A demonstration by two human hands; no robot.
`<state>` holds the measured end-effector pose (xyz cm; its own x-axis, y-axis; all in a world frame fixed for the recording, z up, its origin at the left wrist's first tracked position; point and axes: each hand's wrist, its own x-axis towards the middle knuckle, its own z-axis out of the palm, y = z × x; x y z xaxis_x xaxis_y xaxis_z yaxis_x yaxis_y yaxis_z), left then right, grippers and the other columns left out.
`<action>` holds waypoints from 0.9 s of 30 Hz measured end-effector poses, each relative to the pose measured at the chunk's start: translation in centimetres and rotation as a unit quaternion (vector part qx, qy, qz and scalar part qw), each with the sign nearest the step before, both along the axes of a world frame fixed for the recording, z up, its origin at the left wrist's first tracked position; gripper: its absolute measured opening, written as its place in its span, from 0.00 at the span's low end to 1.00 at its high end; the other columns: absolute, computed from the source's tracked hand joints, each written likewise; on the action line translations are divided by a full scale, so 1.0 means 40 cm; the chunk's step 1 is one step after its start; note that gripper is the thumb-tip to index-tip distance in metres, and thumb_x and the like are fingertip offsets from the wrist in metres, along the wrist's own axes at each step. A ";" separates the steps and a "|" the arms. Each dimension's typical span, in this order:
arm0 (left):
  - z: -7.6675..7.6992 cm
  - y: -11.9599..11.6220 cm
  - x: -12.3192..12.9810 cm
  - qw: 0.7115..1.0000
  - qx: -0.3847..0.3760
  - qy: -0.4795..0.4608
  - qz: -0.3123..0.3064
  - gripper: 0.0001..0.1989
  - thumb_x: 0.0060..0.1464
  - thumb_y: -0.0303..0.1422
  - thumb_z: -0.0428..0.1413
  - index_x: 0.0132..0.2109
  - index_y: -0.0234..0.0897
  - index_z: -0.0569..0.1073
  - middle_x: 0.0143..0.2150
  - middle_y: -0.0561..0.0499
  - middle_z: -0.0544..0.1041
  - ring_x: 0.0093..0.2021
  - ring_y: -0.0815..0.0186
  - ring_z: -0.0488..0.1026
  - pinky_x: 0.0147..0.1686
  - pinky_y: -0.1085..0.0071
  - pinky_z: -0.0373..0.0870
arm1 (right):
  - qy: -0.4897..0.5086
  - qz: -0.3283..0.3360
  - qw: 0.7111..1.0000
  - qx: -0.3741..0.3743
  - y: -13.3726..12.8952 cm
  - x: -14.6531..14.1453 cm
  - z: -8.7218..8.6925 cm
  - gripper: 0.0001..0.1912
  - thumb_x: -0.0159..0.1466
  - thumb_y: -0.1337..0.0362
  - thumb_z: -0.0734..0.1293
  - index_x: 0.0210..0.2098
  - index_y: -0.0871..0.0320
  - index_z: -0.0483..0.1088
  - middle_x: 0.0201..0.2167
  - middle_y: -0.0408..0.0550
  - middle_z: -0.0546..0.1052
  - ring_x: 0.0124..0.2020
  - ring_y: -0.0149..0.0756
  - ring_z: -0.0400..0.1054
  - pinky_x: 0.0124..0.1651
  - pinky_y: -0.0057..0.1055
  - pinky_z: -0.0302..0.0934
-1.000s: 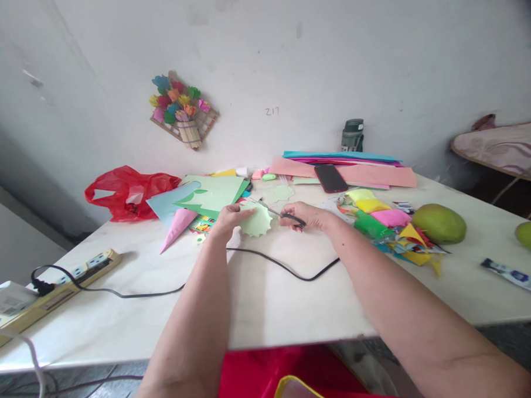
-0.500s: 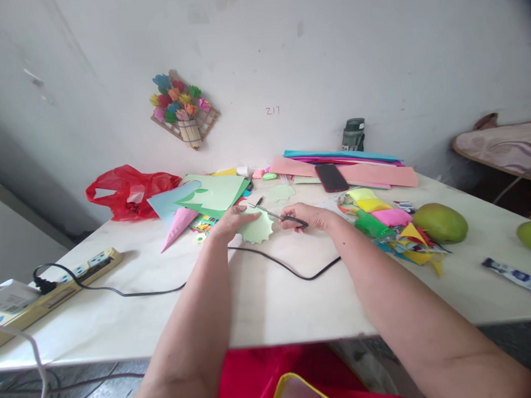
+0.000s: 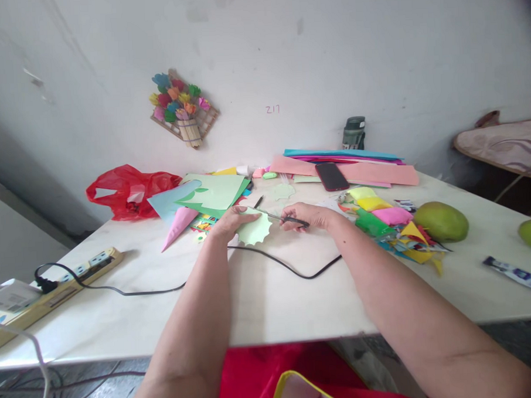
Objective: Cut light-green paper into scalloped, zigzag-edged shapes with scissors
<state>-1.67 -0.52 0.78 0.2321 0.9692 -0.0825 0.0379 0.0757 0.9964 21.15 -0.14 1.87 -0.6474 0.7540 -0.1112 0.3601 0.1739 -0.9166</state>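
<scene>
Between the thumb and fingers of my left hand (image 3: 232,223) is a pale green paper piece (image 3: 254,229) with a scalloped edge. My right hand (image 3: 305,214) is closed round the dark handles of a pair of scissors (image 3: 277,216). Their blades point left and lie at the paper's upper edge. Just beyond the hands, a second pale green scalloped paper (image 3: 284,191) lies flat on the table. A dark pen-like stick (image 3: 258,202) rests close to the blade tips.
A black cord (image 3: 290,266) crosses the table before my hands, with a power strip (image 3: 88,271) at left. Paper sheets (image 3: 216,189) and a red plastic bag (image 3: 133,190) lie back left. A phone (image 3: 332,177), coloured packets (image 3: 373,204) and a green mango (image 3: 441,222) are at right.
The scissor blades look closer together than before. The pale green paper has turned slightly in my left hand. My arms stay almost in place.
</scene>
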 end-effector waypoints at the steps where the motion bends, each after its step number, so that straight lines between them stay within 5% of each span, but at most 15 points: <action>1: -0.001 0.000 -0.001 1.000 -0.001 -0.004 0.001 0.18 0.30 0.35 0.66 0.31 0.29 0.73 0.29 0.42 0.77 0.25 0.62 0.74 0.24 0.69 0.68 | 0.001 0.000 1.000 0.003 0.000 0.000 0.001 0.07 0.50 0.65 0.67 0.28 0.63 0.69 0.13 0.37 0.64 0.13 0.22 0.53 0.16 0.23 0.47; 27: 0.004 -0.008 0.008 0.998 -0.023 -0.051 -0.003 0.15 0.32 0.33 0.66 0.30 0.29 0.74 0.28 0.42 0.77 0.25 0.61 0.74 0.27 0.69 0.71 | 0.005 -0.001 0.999 0.035 0.023 -0.004 -0.022 0.13 0.47 0.60 0.68 0.28 0.64 0.69 0.13 0.37 0.62 0.14 0.22 0.51 0.16 0.23 0.45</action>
